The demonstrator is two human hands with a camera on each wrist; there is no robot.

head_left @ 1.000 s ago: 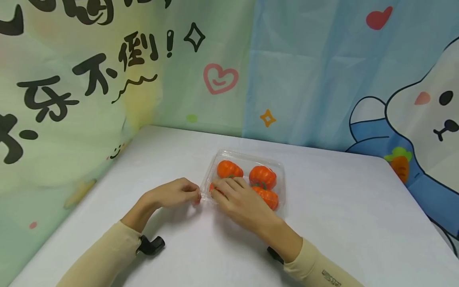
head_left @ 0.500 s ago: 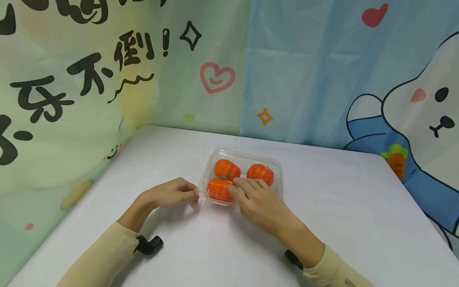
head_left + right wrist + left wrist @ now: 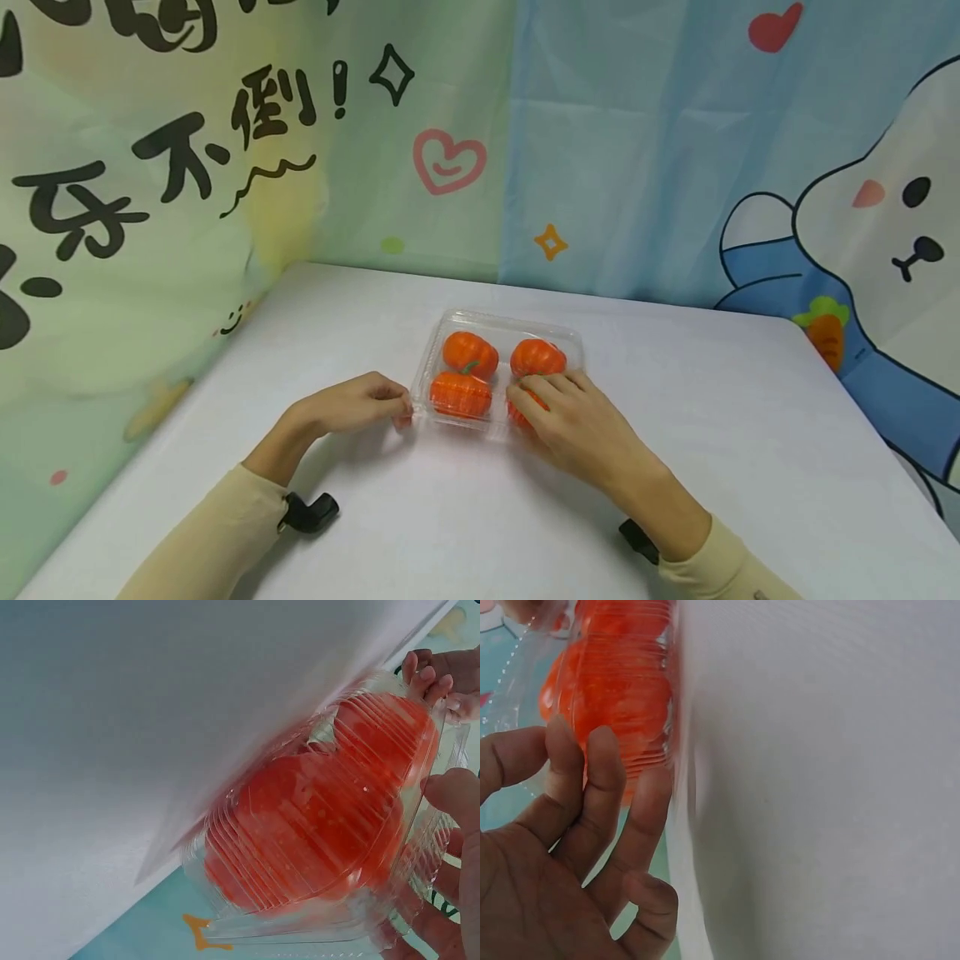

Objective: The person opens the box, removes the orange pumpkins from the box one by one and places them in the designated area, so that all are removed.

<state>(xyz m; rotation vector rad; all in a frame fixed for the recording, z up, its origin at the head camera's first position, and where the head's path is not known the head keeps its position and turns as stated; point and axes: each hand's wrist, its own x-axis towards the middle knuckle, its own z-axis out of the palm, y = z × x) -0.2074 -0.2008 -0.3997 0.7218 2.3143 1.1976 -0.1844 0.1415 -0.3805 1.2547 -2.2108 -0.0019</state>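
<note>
A clear plastic container (image 3: 513,320) holds several small orange pumpkins, among them one at the back left (image 3: 470,354) and one at the front left (image 3: 460,396). My left hand (image 3: 358,406) pinches its front left corner between thumb and index finger, the other fingers loosely bent beside the ribbed wall. My right hand (image 3: 588,425) lies over the front right part and mostly hides the pumpkin there (image 3: 519,417). In the right wrist view its thumb (image 3: 454,793) touches the rim, while its fingers are spread across the top, partly behind plastic.
The container stands on a white table (image 3: 450,517). Behind it hangs a printed cloth (image 3: 600,150) with hearts, lettering and a cartoon animal. Black wrist cameras (image 3: 309,512) sit below both wrists.
My right hand has slid rightward along the container's front, uncovering the front left pumpkin and covering the front right one. My left hand stays at the corner. The whole view has shifted slightly left.
</note>
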